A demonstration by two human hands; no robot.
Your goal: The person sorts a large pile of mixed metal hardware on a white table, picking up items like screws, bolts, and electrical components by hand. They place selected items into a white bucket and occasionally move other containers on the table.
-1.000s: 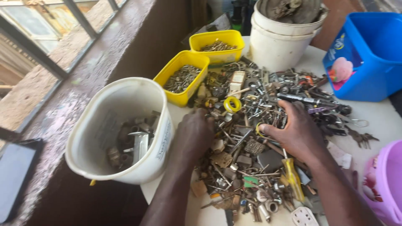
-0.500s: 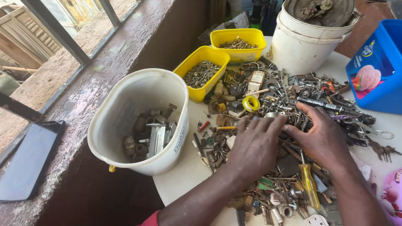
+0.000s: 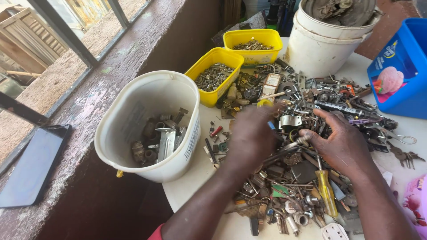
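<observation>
A pile of small metal parts (image 3: 293,146), grey and rusty, covers the white desk (image 3: 195,178). Left hand (image 3: 251,135) rests palm-down on it, fingers spread, grip unclear. Right hand (image 3: 340,142) pinches a small metal piece (image 3: 299,142). A blue tub (image 3: 402,75) with a pink-pictured label stands far right.
</observation>
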